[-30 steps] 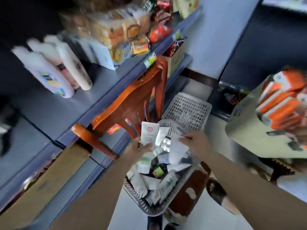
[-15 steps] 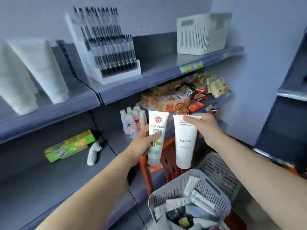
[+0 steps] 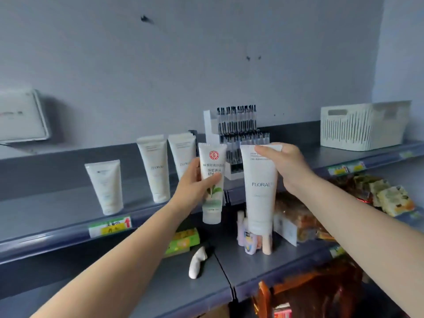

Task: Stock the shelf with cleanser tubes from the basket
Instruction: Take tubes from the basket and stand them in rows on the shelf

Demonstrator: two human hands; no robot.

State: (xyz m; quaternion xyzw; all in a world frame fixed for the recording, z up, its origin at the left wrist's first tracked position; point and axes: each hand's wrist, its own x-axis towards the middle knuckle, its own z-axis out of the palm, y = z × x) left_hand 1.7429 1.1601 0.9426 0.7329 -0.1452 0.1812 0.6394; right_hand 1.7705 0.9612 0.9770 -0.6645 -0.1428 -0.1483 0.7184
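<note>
Left arm: bare, stretched forward and up from the lower left.
Left hand [image 3: 195, 184]: fingers and thumb wrapped round a tube's middle.
Right arm: bare, reaching in from the lower right.
Right hand [image 3: 286, 167]: fingers pinching a second tube's top edge.

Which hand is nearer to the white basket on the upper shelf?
Right. The right hand, gripping the FLORAL tube, is left of the white basket; the left hand is further left.
</note>
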